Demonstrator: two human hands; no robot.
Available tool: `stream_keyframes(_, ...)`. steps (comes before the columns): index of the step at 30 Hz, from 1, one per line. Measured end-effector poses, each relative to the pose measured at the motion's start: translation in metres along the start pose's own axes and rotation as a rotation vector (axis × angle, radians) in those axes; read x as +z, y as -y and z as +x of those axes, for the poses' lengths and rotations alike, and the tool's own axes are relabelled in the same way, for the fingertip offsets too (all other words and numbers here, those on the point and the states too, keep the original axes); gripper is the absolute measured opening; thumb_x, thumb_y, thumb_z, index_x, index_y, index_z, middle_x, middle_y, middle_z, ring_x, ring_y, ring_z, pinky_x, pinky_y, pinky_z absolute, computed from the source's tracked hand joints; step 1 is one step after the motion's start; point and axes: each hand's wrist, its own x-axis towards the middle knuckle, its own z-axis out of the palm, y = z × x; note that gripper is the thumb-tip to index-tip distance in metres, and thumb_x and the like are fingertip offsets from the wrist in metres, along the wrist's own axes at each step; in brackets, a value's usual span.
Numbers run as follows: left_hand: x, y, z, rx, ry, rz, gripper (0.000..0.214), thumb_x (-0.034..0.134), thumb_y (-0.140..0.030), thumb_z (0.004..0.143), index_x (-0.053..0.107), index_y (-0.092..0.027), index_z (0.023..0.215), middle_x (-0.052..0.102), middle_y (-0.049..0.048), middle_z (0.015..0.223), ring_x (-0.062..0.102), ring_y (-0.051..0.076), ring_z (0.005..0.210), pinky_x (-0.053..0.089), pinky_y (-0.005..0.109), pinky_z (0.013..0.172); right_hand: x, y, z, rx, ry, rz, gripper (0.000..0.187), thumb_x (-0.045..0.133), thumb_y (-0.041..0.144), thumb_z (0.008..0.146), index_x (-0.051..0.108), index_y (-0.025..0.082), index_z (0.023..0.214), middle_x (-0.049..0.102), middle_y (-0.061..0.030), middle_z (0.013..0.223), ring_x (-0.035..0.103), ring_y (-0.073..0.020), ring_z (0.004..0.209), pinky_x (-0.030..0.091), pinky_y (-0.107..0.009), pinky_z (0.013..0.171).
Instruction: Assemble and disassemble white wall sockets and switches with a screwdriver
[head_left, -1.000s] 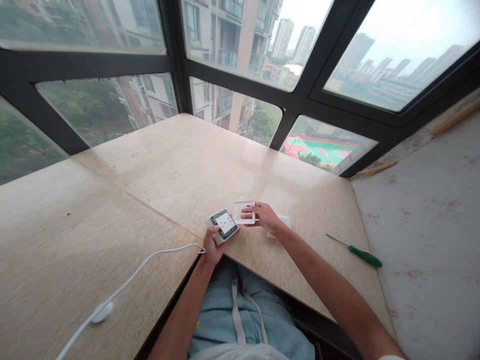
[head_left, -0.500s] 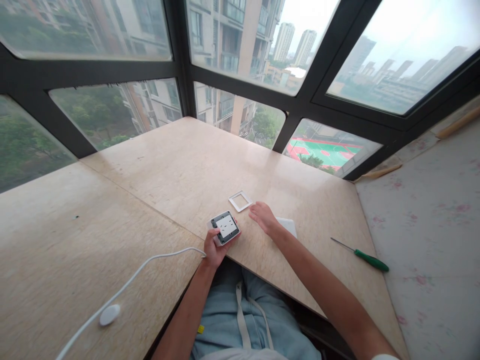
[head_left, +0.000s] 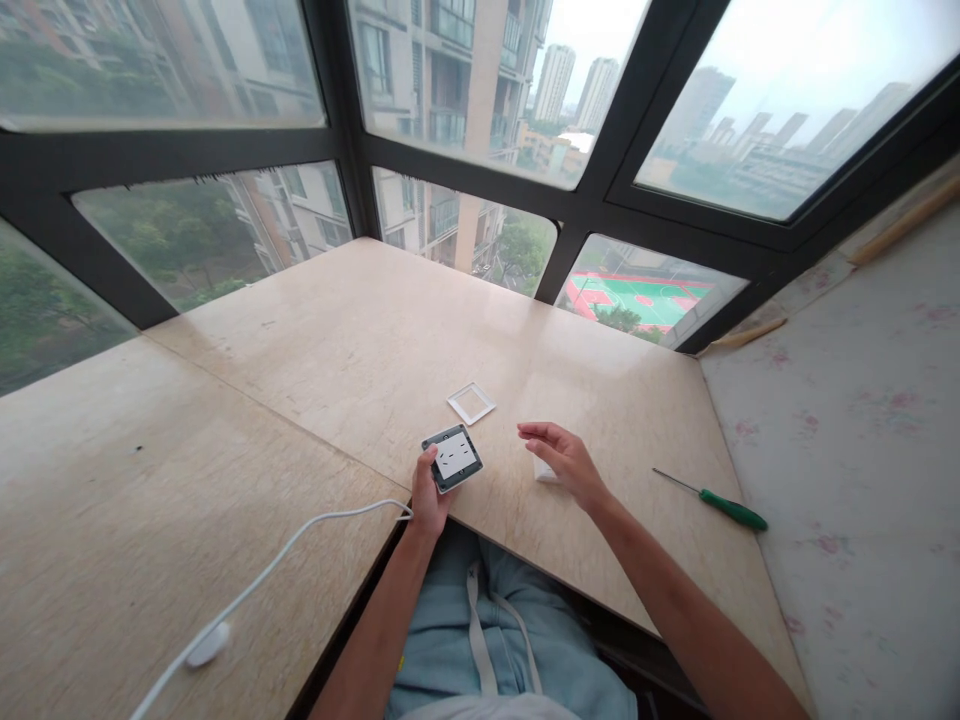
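The left hand [head_left: 427,500] has its grip closed around a square electrical socket with a white slotted centre and a dark grey border [head_left: 456,456], the thumb pressing over its left edge and the socket's face turned up, held above the near edge of the beige marble-patterned tabletop [head_left: 337,350]. A thin, hollow, square white plastic frame [head_left: 459,410] lies flat on the tabletop just beyond the socket, apart from both hands. The right hand [head_left: 566,462] holds nothing: its grip is loosely parted, fingers stretched to the left, over a flat white piece [head_left: 546,472] that it partly covers; whether they touch cannot be told. Well to the right, near the flower-patterned wall [head_left: 847,480], lies a screwdriver with a green handle and slim metal shaft [head_left: 731,508]. On the left, a white cable [head_left: 300,522] runs from beside the left wrist past a small, rounded white object [head_left: 208,645], partly covering it.
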Motion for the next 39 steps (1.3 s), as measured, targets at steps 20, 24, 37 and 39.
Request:
stream_keyframes(20, 0.005, 0.016, 0.003, 0.12, -0.087, 0.46, 0.051, 0.079, -0.023, 0.061, 0.054, -0.018, 0.106, 0.065, 0.0033, 0.092, 0.065, 0.014, 0.072, 0.054, 0.022, 0.057, -0.285, -0.083, -0.104, 0.401, -0.385, -1.215, 0.042, 0.052, 0.002, 0.065, 0.067, 0.011, 0.103, 0.067, -0.0176, 0.104, 0.061, -0.0275, 0.105, 0.043, -0.035, 0.089)
stream_keyframes(24, 0.001, 0.018, 0.005, 0.129, -0.077, 0.572, 0.064, 0.081, -0.017, 0.06, 0.054, -0.02, 0.117, 0.066, 0.0028, 0.091, 0.065, 0.012, 0.072, 0.053, 0.018, 0.059, -0.291, -0.085, -0.112, 0.482, -0.31, -1.277, 0.029, 0.053, 0.003, 0.067, 0.069, 0.014, 0.088, 0.068, -0.0142, 0.089, 0.064, -0.0246, 0.086, 0.042, -0.03, 0.072)
stream_keyframes(37, -0.002, 0.018, 0.0, 0.129, 0.034, 0.604, 0.056, 0.082, -0.026, 0.064, 0.059, -0.018, 0.114, 0.067, 0.005, 0.098, 0.066, 0.015, 0.083, 0.055, 0.021, 0.067, -0.224, -0.022, -0.105, -0.152, -0.626, -0.921, 0.039, 0.058, 0.055, 0.081, 0.069, 0.019, 0.09, 0.069, -0.009, 0.093, 0.064, -0.0248, 0.087, 0.049, -0.038, 0.082)
stream_keyframes(39, -0.004, 0.019, 0.001, 0.135, 0.029, 0.6, 0.056, 0.083, -0.027, 0.063, 0.059, -0.017, 0.114, 0.067, 0.0052, 0.097, 0.066, 0.015, 0.083, 0.055, 0.022, 0.068, -0.198, -0.004, -0.1, -0.22, -0.675, -0.806, 0.041, 0.063, 0.057, 0.078, 0.068, 0.019, 0.094, 0.069, -0.009, 0.095, 0.064, -0.0246, 0.088, 0.05, -0.037, 0.08)
